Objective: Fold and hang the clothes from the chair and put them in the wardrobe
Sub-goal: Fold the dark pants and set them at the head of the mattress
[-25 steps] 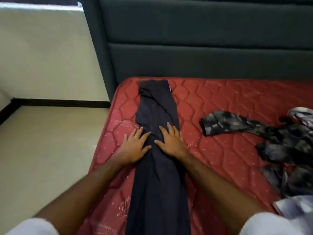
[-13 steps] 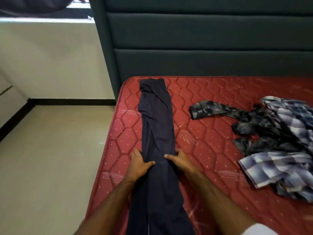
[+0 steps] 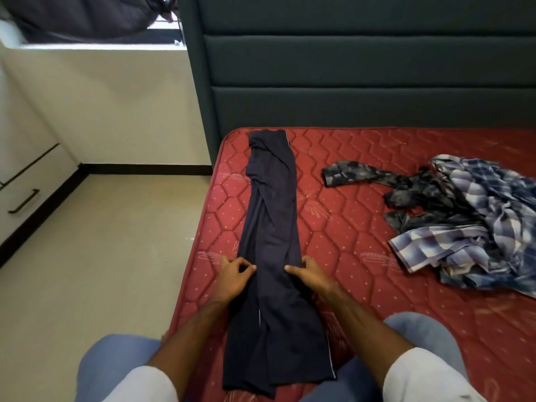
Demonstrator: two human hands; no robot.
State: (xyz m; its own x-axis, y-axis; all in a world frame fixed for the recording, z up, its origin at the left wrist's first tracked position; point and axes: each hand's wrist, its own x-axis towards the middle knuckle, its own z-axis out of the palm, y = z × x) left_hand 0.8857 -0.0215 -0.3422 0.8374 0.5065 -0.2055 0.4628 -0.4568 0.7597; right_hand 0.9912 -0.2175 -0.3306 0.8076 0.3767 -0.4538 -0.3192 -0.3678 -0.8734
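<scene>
Dark navy trousers (image 3: 271,221) lie folded lengthwise in a long strip on the red mattress (image 3: 362,285), running from the headboard end toward me. My left hand (image 3: 233,278) pinches the strip's left edge about halfway along, fingers curled on the cloth. On the opposite edge, at the same height, my right hand (image 3: 309,272) grips the fabric. A blue checked shirt (image 3: 475,227) and a dark patterned garment (image 3: 406,187) lie crumpled together at the right of the mattress.
A dark green padded headboard (image 3: 348,82) rises behind the mattress. Beige floor (image 3: 101,256) lies to the left, with white drawers with black handles (image 3: 23,195) at the far left. A dark cloth (image 3: 81,15) hangs at the top left by a window.
Both hands slid from flat on the middle of the trousers back toward me and out to the strip's edges, where they now grip. The view pulled back, showing more of the pile at right.
</scene>
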